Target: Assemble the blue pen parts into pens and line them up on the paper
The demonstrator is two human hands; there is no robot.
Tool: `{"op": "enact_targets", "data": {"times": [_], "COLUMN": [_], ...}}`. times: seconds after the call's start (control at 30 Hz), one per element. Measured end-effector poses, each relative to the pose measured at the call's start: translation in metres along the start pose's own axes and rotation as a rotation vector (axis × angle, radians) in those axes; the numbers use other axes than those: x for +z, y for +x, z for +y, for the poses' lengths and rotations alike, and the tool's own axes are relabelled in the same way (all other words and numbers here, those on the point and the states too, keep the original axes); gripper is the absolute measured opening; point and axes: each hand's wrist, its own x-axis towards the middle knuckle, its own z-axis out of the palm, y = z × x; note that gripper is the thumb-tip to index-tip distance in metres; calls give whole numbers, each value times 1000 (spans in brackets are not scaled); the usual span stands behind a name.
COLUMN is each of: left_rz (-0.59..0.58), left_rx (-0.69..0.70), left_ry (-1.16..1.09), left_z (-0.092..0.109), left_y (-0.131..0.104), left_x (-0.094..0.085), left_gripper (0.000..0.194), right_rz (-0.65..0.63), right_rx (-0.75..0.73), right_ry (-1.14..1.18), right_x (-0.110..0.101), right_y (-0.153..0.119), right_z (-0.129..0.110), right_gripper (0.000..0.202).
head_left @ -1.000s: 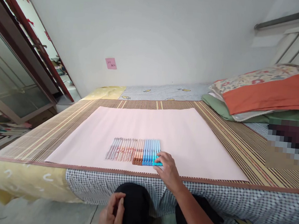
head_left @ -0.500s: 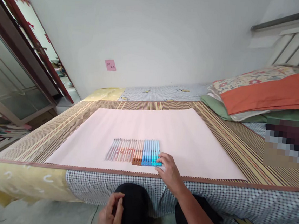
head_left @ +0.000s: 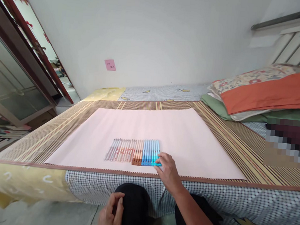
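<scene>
A row of slim pens (head_left: 137,152) lies side by side on a pale pink sheet (head_left: 84,138). From left to right they run from clear greyish and pinkish barrels, through ones with brown ends, to blue and turquoise ones. My right hand (head_left: 167,170) is at the right end of this row, thumb and fingers apart, with the fingertips at the turquoise pens. Whether they press on the last pen I cannot tell. Low in the view my left hand (head_left: 111,213) rests by my left knee, fingers loosely curled and nothing visible in them.
Under the sheet is a striped mat (head_left: 66,129) on a bed with a checked cover (head_left: 92,188). Pillows (head_left: 268,94) are piled at the right. A pink note (head_left: 110,65) sticks to the wall behind. Books (head_left: 6,137) are stacked at the far left.
The view has shifted very slightly. My right hand stays at the right end of the pen row, and my left hand has not visibly moved.
</scene>
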Motion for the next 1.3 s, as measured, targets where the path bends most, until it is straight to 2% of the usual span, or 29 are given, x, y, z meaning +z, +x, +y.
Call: {"op": "enact_targets", "data": {"times": [0.13,0.27,0.33,0.5,0.63,0.73,0.8,0.87,1.0,1.1,1.2,1.27,1.3], "left_rz": [-7,-12,-6,19,40,50,49,24,-72,-121,-156,-203,-194], "left_rx": [94,320,389,402,387,349,305,240,52,-117,-309,-410,-418], "left_ry": [89,178,193,231,299,345,323,283,172,63,-59,-129,-139], "left_z": [0,9,14,15,12,8,4,-3,-22,-41,-60,-69,-72], "left_y": [-2,-4,-3,-1,-1,0,2,4,13,19,12,-6,-19], "left_x": [0,2,4,4,-1,-4,-6,-8,-14,-21,-29,-35,-39], "left_gripper": [20,15,16,15,15,14,17,24,37,47,62,61,58], "right_rz": [-9,-25,-33,-31,66,169,180,68,-342,-465,-414,-337,-304], "right_rx": [-20,-114,-150,-193,-158,-105,-13,125,291,364,477,566,600], "right_ry": [-68,-155,-193,-230,-179,-60,39,109,186,199,251,300,311], "right_x": [-1,3,6,12,1,-19,-36,-52,-78,-88,-86,-78,-73], "right_y": [1,1,1,2,4,-3,-13,-27,-54,-72,-91,-103,-109], "right_z": [-4,-9,-12,-18,-15,-10,-9,-10,-14,-10,7,23,31], "right_gripper": [21,32,31,22,22,17,13,27,36,33,35,47,51]}}
